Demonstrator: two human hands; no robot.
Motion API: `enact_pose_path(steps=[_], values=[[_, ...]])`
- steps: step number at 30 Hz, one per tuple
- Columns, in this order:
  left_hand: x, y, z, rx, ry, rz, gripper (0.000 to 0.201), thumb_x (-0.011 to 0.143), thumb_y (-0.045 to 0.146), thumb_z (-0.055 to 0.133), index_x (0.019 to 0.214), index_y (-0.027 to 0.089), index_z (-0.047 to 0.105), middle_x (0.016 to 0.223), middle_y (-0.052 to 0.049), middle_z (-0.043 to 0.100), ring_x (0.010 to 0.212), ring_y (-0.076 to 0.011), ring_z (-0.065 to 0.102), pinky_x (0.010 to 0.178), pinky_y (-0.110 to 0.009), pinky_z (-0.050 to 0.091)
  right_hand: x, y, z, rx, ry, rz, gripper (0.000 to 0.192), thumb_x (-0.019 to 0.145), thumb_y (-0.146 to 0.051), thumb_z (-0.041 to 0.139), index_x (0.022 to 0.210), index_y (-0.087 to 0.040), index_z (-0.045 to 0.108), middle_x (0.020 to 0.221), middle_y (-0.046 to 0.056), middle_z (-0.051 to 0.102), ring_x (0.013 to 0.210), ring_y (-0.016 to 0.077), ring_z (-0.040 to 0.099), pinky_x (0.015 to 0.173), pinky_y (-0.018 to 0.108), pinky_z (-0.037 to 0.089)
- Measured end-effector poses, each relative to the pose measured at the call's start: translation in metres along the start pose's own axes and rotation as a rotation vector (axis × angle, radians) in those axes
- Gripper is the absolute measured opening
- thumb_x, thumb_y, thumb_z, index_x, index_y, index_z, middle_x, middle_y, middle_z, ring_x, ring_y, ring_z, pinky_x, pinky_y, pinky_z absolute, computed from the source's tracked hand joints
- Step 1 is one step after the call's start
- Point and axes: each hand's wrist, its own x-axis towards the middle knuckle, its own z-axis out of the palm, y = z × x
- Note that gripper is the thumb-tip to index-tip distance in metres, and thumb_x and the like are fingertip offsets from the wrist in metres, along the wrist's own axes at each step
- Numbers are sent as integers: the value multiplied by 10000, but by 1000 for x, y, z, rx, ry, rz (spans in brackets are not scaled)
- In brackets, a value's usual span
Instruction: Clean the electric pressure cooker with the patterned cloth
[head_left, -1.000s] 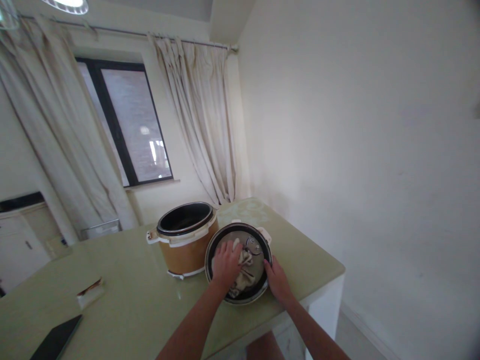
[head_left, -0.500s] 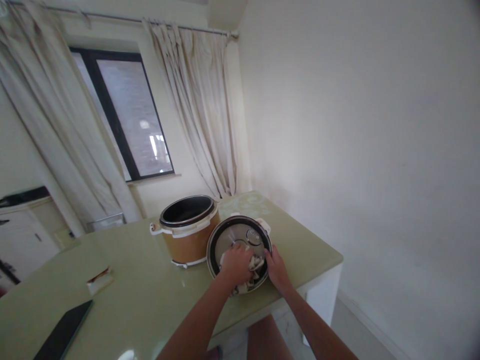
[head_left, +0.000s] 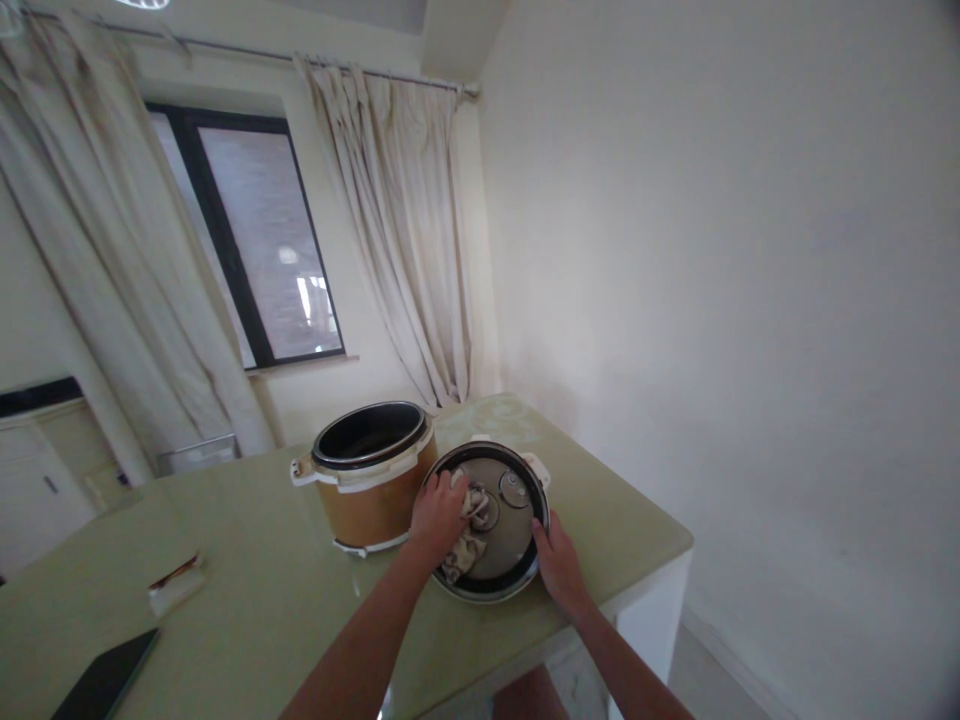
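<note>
A round cooker lid [head_left: 517,535] with a dark sealing ring is tilted up on the table, its metal inner face toward me. My left hand [head_left: 440,515] is closed on a crumpled, light patterned cloth [head_left: 465,555], pressed against the left side of that inner face. At the lid's right rim, my right hand [head_left: 559,565] grips the edge with the thumb on the inside. Just left of the lid stands the cooker body [head_left: 371,505], orange-brown with white handles, its top uncovered and a dark pot inside.
The pale green table [head_left: 262,580] has its right corner close to the wall [head_left: 712,300]. A dark flat device [head_left: 105,675] and a small white packet [head_left: 176,585] lie on the left. Curtains [head_left: 405,220] hang beside the window [head_left: 262,240] behind.
My left hand has moved the cloth from the lid's lower middle to its left side. My right hand still holds the rim. The view has shifted slightly.
</note>
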Motion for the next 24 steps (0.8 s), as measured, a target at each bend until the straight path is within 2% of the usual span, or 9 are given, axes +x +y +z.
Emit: enact_pose_path(steps=[4, 8, 16, 20, 24], values=[[-19, 8, -1, -65, -115, 1, 575, 809, 411, 764, 1335, 250, 596, 1274, -130, 659, 1216, -352, 618, 909, -430, 536, 0, -6, -1, 30, -3, -7, 423, 936, -604, 456, 1074, -252, 646, 1033, 97, 761, 1035, 319, 698, 932, 436, 529], [-33, 22, -2, -156, -200, 127, 570, 768, 530, 752, 1254, 264, 618, 1228, -104, 702, 1162, -337, 667, 912, -430, 546, 0, -9, -2, 58, -4, -29, 427, 940, -577, 467, 1111, -233, 654, 1067, 99, 759, 1081, 307, 679, 973, 420, 520], [-29, 38, 2, -236, -177, 322, 536, 741, 564, 767, 1188, 293, 650, 1219, -90, 703, 1182, -331, 646, 970, -442, 539, 2, -6, -4, 96, -15, -45, 481, 933, -568, 502, 1174, -194, 685, 1178, 118, 754, 1162, 307, 658, 1030, 431, 519], [-29, 42, 7, -291, -142, 278, 521, 747, 535, 778, 1190, 297, 642, 1221, -75, 688, 1186, -309, 632, 985, -416, 528, 4, -3, -4, 100, -9, -41, 524, 929, -619, 514, 1190, -202, 694, 1225, 121, 748, 1213, 309, 640, 1049, 432, 521], [-28, 50, 12, -321, -88, 166, 505, 776, 512, 765, 1213, 296, 632, 1247, -77, 663, 1213, -306, 612, 979, -405, 524, 5, -2, -4, 78, 17, -38, 562, 923, -649, 513, 1222, -201, 672, 1233, 126, 744, 1200, 315, 648, 1065, 445, 512]])
